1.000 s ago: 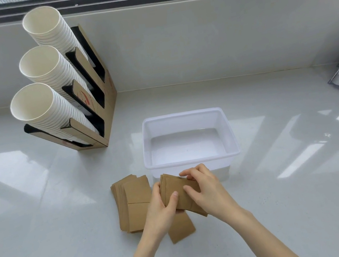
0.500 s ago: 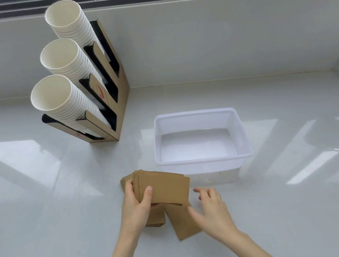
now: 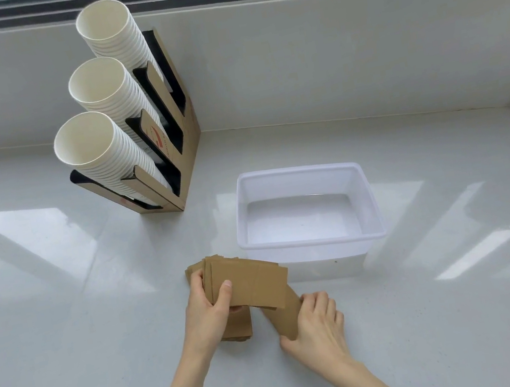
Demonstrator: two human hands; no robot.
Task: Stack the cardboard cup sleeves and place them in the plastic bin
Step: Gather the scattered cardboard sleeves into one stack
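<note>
The left hand [image 3: 208, 316] grips a sleeve stack [image 3: 248, 285]; the right hand [image 3: 316, 325] pinches a single sleeve [image 3: 287, 321] on the counter [image 3: 64, 309] beside the empty bin [image 3: 312, 244].

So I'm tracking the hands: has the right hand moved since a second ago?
Yes: the right hand dropped from the held stack, away from the bin, onto a loose sleeve.

Both forearms are bare from the near edge of the view to the wrists, with no sleeve showing. The left hand [image 3: 208, 316] and the right hand [image 3: 316, 325] wear no gloves, rings, watch or bands. The one thumbnail that shows, on the left hand, is short and unpainted.
</note>
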